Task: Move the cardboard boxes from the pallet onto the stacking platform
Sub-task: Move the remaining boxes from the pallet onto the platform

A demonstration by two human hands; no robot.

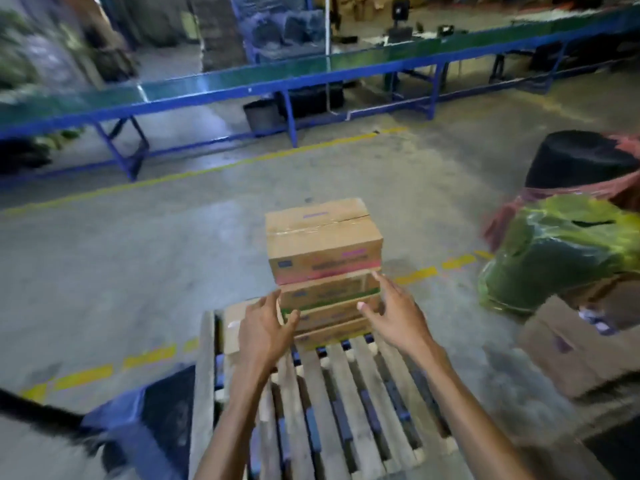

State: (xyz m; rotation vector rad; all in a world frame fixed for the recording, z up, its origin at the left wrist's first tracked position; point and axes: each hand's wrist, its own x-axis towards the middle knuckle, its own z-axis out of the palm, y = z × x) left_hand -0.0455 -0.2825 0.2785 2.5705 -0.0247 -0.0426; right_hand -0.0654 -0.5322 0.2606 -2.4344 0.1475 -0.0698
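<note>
A stack of several cardboard boxes [325,271] stands at the far end of a wooden slatted pallet [349,393]. The top box [322,237] is taped shut and carries a pink band. A single flat box [232,327] lies to the left of the stack. My left hand [265,327] is spread open just left of the stack's lower boxes. My right hand [394,313] is spread open at the stack's right side, fingertips near the second box. Neither hand grips anything.
A long blue-framed conveyor [277,81] crosses the background. Yellow floor lines [419,273] run past the pallet. A green plastic-wrapped bundle [554,254], a black bin [578,161] and an open carton [581,348] sit at the right. A blue cart [138,424] is at the lower left.
</note>
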